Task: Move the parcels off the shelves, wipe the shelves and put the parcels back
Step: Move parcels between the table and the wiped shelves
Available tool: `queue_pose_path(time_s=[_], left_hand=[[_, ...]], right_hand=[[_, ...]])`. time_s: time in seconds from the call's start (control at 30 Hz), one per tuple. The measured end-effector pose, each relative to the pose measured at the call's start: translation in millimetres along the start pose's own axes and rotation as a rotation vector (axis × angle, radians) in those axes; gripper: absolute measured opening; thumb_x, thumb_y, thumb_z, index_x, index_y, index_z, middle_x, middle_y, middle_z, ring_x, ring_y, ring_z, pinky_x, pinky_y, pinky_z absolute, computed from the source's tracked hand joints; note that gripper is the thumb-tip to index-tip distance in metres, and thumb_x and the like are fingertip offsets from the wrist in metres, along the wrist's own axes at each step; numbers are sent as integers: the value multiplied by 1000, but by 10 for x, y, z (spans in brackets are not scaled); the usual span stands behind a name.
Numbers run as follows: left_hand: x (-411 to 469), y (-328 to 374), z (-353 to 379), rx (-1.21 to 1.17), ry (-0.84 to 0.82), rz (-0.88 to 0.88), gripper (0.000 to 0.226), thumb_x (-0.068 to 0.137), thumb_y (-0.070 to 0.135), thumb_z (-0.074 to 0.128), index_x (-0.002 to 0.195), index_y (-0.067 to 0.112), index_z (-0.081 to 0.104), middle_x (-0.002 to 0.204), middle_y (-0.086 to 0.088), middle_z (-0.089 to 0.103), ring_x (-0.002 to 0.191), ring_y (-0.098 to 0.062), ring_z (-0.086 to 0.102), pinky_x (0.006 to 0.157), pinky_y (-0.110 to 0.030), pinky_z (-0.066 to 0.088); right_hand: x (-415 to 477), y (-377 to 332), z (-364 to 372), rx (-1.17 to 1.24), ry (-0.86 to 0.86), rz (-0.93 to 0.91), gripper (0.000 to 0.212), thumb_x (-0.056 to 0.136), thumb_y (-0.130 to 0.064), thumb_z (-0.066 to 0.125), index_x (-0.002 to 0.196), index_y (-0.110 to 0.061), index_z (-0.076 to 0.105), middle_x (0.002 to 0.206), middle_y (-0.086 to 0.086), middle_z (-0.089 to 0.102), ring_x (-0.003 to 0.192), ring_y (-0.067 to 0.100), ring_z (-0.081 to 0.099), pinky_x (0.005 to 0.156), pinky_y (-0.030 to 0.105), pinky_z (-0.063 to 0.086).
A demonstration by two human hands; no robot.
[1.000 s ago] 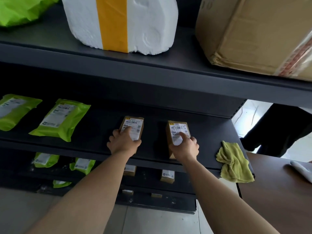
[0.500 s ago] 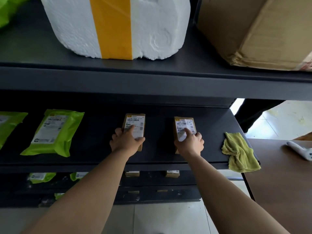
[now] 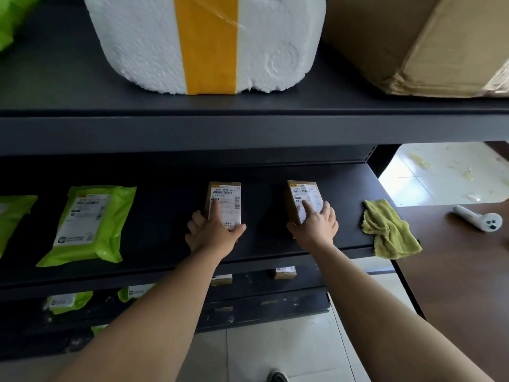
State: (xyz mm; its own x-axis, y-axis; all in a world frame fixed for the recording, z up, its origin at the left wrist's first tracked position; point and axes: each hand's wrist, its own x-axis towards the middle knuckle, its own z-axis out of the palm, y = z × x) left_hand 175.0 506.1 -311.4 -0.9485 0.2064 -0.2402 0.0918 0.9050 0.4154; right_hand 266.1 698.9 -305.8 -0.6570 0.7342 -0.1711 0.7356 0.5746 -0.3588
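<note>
Head view: two small brown parcels lie flat on the dark middle shelf [image 3: 165, 230], each a slim kraft box with a white barcode label covering most of its top. The left hand [image 3: 213, 234] holds the left brown parcel [image 3: 225, 193], index finger straight along the label, thumb on the right edge and the other fingers curled at the left edge. The right hand [image 3: 314, 227] holds the right brown parcel [image 3: 301, 193] the same way, thumb at its left edge. A green mailer [image 3: 88, 224] with a white label lies well to the left, and a yellow-green cloth [image 3: 388, 230] sits crumpled at the shelf's right end.
</note>
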Motion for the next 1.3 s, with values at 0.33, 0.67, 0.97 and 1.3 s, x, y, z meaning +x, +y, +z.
queue_pose_path(time_s=[0.33, 0.67, 0.97, 1.3], left_hand=[[-115, -15, -4, -83, -10, -23, 72, 84, 55, 58, 141, 34, 20, 130, -12, 33, 116, -32, 40, 88, -45, 43], [-112, 47, -18, -51, 13, -39, 72, 82, 58, 58, 141, 34, 24, 134, -11, 34, 119, -31, 38, 92, -45, 38], [-648, -200, -94, -77, 80, -53, 49, 91, 43, 53, 132, 17, 48, 129, -8, 52, 116, -28, 51, 92, -43, 47], [-1404, -1197, -107, -141, 91, -219, 22, 96, 30, 48, 89, 12, 59, 96, -8, 64, 87, -23, 60, 80, -38, 51]], right_hand=[[-135, 104, 18, -8, 50, -69, 47, 90, -32, 59, 134, -33, 46, 144, 17, 32, 136, 32, 25, 111, 43, 25], [-88, 181, -36, -14, 36, -106, 54, 92, -34, 57, 142, -30, 39, 151, 18, 23, 141, 31, 18, 114, 42, 21], [-460, 266, 28, 184, 138, -217, 40, 91, -20, 56, 131, -17, 51, 141, 11, 41, 127, 30, 38, 107, 39, 31], [-1254, 69, 529, 296, -62, -377, 35, 92, -19, 52, 127, -20, 58, 125, 3, 55, 107, 23, 56, 77, 25, 40]])
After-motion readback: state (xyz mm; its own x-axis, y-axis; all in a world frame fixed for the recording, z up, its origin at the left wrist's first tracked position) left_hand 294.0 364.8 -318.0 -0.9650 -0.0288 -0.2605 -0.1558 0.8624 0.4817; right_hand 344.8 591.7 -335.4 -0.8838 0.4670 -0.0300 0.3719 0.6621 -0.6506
